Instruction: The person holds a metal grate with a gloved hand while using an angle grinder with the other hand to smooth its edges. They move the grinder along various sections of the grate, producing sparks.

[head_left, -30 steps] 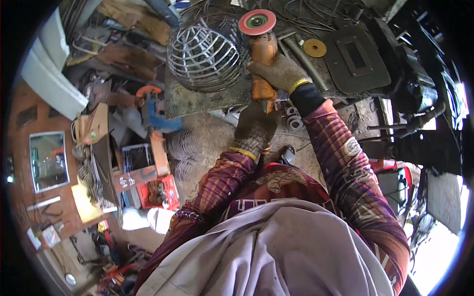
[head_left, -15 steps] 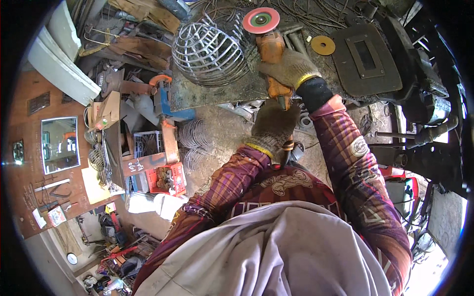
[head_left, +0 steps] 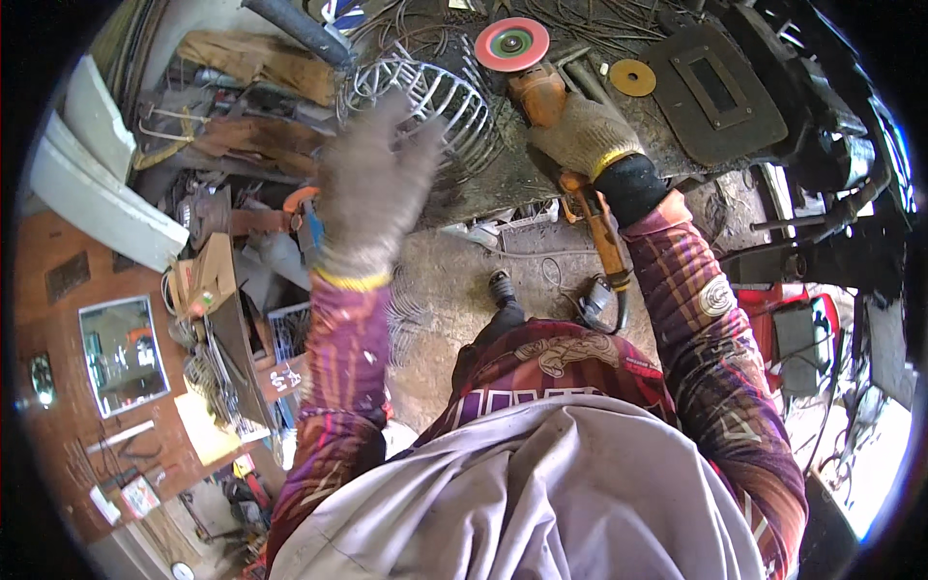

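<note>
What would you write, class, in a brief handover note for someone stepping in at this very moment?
Right hand: gloved, closed on the orange angle grinder, whose pink disc lies over the workbench.
Left hand: gloved, open, raised and blurred, holding nothing, in front of the wire cage.
The cage sits on the bench, left of the grinder.
Done: grinder in hand.
Left: the disc is apart from the cage; whether any grinding is done cannot be told.
</note>
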A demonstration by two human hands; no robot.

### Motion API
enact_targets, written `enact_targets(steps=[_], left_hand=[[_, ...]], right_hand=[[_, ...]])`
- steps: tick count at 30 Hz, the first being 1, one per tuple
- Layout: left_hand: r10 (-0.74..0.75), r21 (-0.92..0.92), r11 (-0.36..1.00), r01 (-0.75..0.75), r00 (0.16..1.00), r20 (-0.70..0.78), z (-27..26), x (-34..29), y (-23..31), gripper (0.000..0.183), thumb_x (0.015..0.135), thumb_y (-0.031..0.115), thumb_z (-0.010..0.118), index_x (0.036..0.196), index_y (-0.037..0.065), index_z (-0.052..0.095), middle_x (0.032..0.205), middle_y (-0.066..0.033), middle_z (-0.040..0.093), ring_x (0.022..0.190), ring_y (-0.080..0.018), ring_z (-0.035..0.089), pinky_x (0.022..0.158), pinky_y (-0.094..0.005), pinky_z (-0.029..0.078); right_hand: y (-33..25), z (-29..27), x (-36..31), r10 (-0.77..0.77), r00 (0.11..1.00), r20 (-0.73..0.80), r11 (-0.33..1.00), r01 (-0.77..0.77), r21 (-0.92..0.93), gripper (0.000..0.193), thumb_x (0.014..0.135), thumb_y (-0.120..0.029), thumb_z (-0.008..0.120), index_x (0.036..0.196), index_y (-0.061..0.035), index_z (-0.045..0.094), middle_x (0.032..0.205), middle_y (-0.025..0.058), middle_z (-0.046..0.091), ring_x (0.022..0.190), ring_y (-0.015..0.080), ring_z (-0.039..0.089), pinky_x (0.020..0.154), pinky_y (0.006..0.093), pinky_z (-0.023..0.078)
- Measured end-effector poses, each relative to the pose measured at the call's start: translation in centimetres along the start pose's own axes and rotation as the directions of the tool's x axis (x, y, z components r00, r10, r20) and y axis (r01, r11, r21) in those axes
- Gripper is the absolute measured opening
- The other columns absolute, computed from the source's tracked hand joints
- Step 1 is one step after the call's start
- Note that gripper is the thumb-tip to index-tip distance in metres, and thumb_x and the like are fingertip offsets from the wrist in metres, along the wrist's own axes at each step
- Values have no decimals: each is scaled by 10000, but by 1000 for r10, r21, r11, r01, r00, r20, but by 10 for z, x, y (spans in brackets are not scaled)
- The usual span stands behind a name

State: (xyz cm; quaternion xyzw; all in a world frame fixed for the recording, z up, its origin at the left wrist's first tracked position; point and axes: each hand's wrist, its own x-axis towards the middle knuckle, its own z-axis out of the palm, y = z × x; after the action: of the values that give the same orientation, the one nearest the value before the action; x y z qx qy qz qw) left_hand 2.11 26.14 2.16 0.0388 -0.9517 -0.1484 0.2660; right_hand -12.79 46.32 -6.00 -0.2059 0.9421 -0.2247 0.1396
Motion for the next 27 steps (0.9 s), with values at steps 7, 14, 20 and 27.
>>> enact_targets(steps=[7,14,20,27], left_hand=[[179,-66,984,-167,928,326,17,95,-104,677,849,535,728,1250,3,609,1112,-205,682,963,-303,680,886,-405,522],[147,-188,979,-79,912,384,-34,77,-127,500,858,468,743,1005,-4,674,826,-114,682,771,-184,634,720,-339,511],[-72,-632,774,34,997,-35,-84,24,-199,355,924,373,700,901,22,655,806,-103,644,738,-199,594,697,-352,474],[372,124,927,-353,838,-400,-65,-25,-252,319,940,248,639,1188,51,599,1112,-140,641,1014,-314,640,868,-472,515]], right_hand=[[-21,19,-19,163,960,-226,984,-174,-28,677,797,-447,693,1270,22,568,1176,231,677,1076,381,663,939,426,524],[-17,29,-22,135,920,-367,979,-180,-91,667,789,-475,747,1276,-42,603,1151,210,683,1078,375,647,908,452,513],[-41,19,-31,112,922,-371,990,-134,-34,677,758,-491,767,1255,-54,621,1137,214,684,1057,371,654,886,439,516],[-47,14,-34,174,934,-313,983,-184,-1,645,757,-452,771,1230,-38,627,1133,214,685,1050,376,658,884,441,516]])
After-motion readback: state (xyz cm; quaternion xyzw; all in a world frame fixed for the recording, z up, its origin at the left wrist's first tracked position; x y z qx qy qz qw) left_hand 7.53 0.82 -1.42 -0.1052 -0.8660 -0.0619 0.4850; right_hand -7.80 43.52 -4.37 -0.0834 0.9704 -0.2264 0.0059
